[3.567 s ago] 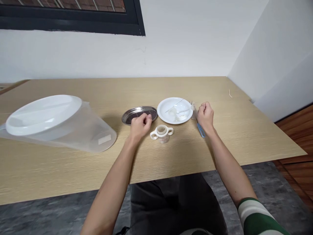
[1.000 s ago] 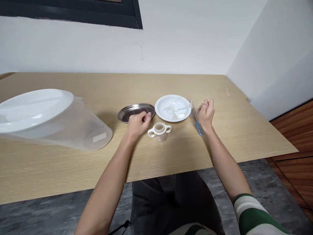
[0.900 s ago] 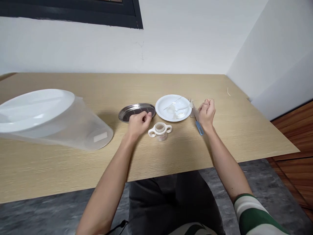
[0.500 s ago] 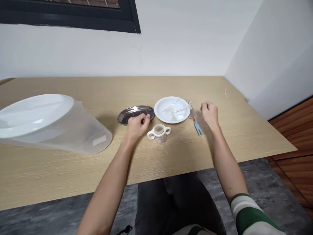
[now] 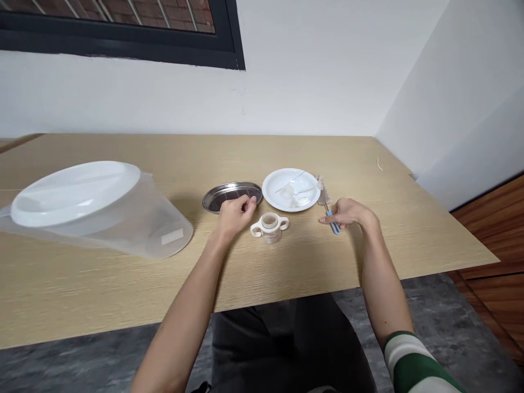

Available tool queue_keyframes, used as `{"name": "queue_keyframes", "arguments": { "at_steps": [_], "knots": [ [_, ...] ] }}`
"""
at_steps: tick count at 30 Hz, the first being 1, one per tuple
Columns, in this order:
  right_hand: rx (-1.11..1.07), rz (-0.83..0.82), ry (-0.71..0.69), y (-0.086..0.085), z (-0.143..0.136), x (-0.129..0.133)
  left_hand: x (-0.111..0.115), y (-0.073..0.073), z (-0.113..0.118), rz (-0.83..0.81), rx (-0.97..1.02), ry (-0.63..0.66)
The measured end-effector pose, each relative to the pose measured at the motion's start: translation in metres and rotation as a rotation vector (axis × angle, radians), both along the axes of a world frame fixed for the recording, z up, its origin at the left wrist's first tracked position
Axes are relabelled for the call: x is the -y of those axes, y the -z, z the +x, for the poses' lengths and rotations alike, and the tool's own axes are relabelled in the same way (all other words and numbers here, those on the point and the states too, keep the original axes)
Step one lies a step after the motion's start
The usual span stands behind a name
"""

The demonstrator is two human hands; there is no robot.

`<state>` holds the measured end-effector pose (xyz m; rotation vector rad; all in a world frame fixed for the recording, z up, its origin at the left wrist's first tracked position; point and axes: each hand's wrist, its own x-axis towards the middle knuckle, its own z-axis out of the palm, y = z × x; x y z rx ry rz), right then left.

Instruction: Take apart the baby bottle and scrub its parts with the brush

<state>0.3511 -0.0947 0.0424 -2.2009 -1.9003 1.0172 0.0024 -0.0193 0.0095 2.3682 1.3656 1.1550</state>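
My right hand (image 5: 344,212) has its thumb and fingers around the blue handle of a bottle brush (image 5: 325,194), which lies on the table beside the white plate. My left hand (image 5: 236,214) is loosely closed at the near rim of the oval steel tray (image 5: 210,204), with nothing visible in it. Between my hands stands a small clear baby bottle (image 5: 272,236) with a white two-handled collar and an open top. On the white plate (image 5: 270,191) rest small translucent parts and thin straw-like pieces, too fine to tell exactly.
On the left a large translucent container with a white lid (image 5: 77,194) lies on its side. A thin pale bent strip (image 5: 379,164) lies at the far right of the wooden table (image 5: 135,295). A wall and a window (image 5: 123,33) stand behind the table.
My right hand has come down and toward me, from beside the brush onto its blue handle. My left hand stays by the tray. The view has shifted slightly.
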Motion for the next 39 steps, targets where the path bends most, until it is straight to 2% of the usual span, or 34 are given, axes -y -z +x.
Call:
{"name": "queue_keyframes", "arguments": {
  "at_steps": [3, 8, 17, 19, 22, 25, 28, 31, 35, 39],
  "knots": [
    [0.024, -0.097, 0.010, -0.002, -0.008, -0.001, 0.001, 0.000, 0.000, -0.006, -0.007, -0.002],
    [0.042, -0.093, 0.046, -0.004, -0.017, -0.002, 0.000, 0.001, 0.000, 0.000, -0.004, -0.003],
    [0.034, 0.186, 0.099, 0.000, -0.007, -0.006, -0.001, 0.002, 0.000, 0.032, 0.012, -0.005],
    [0.045, 0.313, 0.193, 0.003, -0.006, -0.009, -0.001, 0.001, 0.000, 0.034, 0.014, -0.017],
    [0.078, 0.508, 0.422, 0.005, -0.006, -0.014, 0.001, 0.001, -0.001, 0.047, 0.046, -0.052],
    [0.043, 0.629, 0.584, 0.008, -0.008, -0.019, 0.000, -0.001, -0.003, 0.041, 0.095, -0.098],
    [-0.005, 0.694, 0.664, 0.009, -0.011, -0.022, -0.006, -0.012, 0.001, -0.052, 0.132, -0.125],
    [-0.010, 0.696, 0.690, 0.012, -0.014, -0.024, -0.015, -0.033, 0.017, -0.216, 0.079, -0.095],
    [-0.022, 0.656, 0.673, 0.014, -0.017, -0.025, -0.032, -0.063, 0.056, -0.433, -0.190, 0.022],
    [-0.025, 0.633, 0.674, 0.012, -0.019, -0.025, -0.047, -0.078, 0.098, -0.520, -0.661, -0.029]
  ]
}}
